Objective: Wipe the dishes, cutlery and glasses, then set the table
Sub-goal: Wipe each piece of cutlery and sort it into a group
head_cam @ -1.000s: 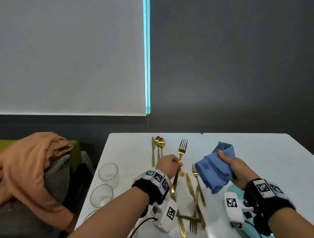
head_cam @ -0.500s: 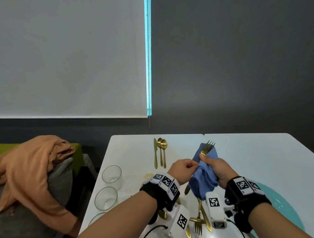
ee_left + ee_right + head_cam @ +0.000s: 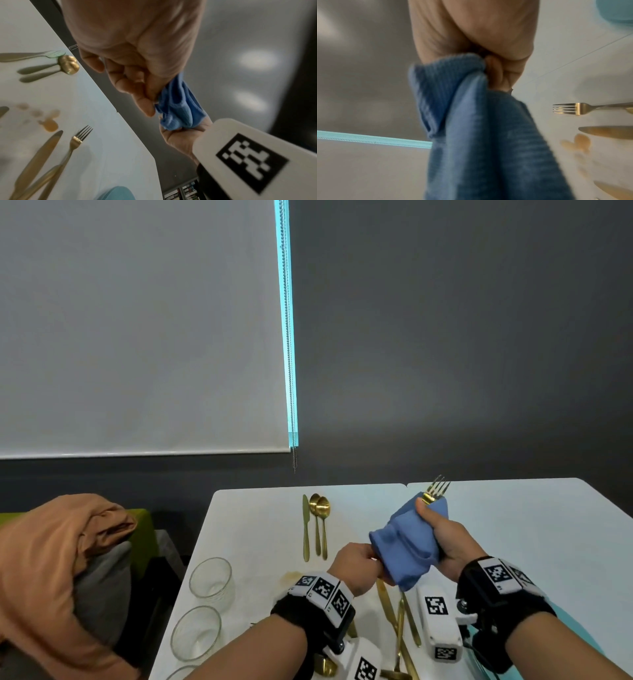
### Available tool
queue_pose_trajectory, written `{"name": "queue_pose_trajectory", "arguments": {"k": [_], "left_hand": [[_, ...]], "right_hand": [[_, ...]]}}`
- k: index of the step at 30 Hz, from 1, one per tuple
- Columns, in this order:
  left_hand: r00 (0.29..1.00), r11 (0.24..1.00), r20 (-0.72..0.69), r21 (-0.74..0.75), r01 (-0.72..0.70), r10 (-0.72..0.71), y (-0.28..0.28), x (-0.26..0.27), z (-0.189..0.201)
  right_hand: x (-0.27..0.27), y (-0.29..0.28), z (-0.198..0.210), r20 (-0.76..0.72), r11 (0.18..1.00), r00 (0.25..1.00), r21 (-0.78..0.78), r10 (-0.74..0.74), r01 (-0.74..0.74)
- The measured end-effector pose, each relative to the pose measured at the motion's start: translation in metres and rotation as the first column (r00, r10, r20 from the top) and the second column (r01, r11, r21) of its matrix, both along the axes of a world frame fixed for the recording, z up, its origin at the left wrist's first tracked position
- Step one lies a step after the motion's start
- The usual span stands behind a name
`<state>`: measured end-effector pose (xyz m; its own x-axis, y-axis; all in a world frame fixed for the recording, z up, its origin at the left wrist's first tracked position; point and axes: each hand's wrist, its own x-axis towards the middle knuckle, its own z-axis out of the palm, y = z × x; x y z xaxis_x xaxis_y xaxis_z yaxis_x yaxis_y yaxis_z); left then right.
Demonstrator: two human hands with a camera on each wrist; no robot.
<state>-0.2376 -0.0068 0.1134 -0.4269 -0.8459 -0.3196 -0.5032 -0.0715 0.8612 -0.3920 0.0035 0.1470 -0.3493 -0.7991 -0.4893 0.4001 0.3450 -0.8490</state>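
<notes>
A gold fork (image 3: 436, 490) is raised over the white table (image 3: 260, 529), and only its tines show above a blue cloth (image 3: 407, 546). My right hand (image 3: 443, 537) grips the cloth, wrapped round the fork's neck and shaft. My left hand (image 3: 356, 563) is closed at the cloth's lower end, where the hidden handle lies. In the left wrist view its curled fingers (image 3: 144, 102) pinch right against the cloth (image 3: 178, 108). The right wrist view is mostly cloth (image 3: 479, 135) hanging from the fist.
A knife (image 3: 305, 527) and two spoons (image 3: 321, 518) lie side by side at the back. More gold cutlery (image 3: 399, 616) is heaped near me, glasses (image 3: 210, 577) stand along the left edge, and a teal plate (image 3: 118, 193) and an orange-brown stain (image 3: 289, 577) mark the table.
My left hand lifted the fork off the table and the right hand wrapped the cloth round it. Since then the cloth and fork have shifted right and up.
</notes>
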Motion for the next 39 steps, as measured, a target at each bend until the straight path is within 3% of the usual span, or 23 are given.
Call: {"name": "queue_pose_trajectory", "arguments": {"k": [4,8,10,15,20,23,25,28,31,35,37,39], "left_hand": [[0.997,0.998,0.052,-0.021,-0.064,0.065,-0.006,-0.015,0.002],[0.995,0.997,-0.090,0.068,-0.026,0.032,-0.005,-0.033,0.005],[0.997,0.996,-0.069,0.084,-0.032,0.038,-0.008,-0.044,0.005],[0.962,0.993,0.263,-0.076,0.095,-0.071,-0.036,-0.082,-0.002],[0.881,0.972,0.442,-0.077,0.222,-0.166,-0.042,-0.104,-0.014],[0.932,0.988,0.326,0.040,0.151,-0.155,-0.046,-0.104,-0.012],[0.968,0.992,0.245,0.122,0.034,-0.063,-0.049,-0.095,-0.013],[0.956,0.998,0.288,0.014,-0.061,0.055,-0.054,-0.072,-0.014],[0.936,0.959,0.210,-0.061,-0.276,0.283,-0.071,-0.055,-0.023],[0.953,0.955,0.074,-0.069,-0.289,0.294,-0.088,-0.058,-0.020],[0.953,0.962,0.135,-0.058,-0.267,0.272,-0.094,-0.060,-0.025],[0.959,0.965,0.118,0.025,-0.262,0.257,-0.102,-0.058,-0.030]], "right_hand": [[-0.008,0.001,0.004,0.097,0.994,0.991,-0.061,0.093,-0.088],[-0.035,-0.012,0.007,0.089,0.998,0.996,-0.066,0.008,-0.002],[-0.045,-0.021,0.007,0.045,1.000,0.999,-0.021,0.013,-0.012],[-0.057,-0.034,-0.004,-0.098,0.973,0.974,0.129,0.206,-0.192],[-0.073,-0.043,-0.016,-0.214,0.937,0.921,0.201,0.327,-0.286],[-0.080,-0.056,-0.029,-0.310,0.907,0.866,0.289,0.392,-0.307],[-0.084,-0.064,-0.036,-0.355,0.898,0.846,0.339,0.398,-0.280],[-0.089,-0.072,-0.043,-0.391,0.887,0.817,0.362,0.424,-0.287],[-0.083,-0.073,-0.049,-0.402,0.802,0.711,0.446,0.577,-0.398],[-0.056,-0.077,-0.059,-0.411,0.638,0.491,0.551,0.768,-0.537],[-0.042,-0.079,-0.062,-0.403,0.610,0.459,0.563,0.791,-0.557],[-0.031,-0.082,-0.062,-0.398,0.618,0.475,0.559,0.785,-0.553]]}}
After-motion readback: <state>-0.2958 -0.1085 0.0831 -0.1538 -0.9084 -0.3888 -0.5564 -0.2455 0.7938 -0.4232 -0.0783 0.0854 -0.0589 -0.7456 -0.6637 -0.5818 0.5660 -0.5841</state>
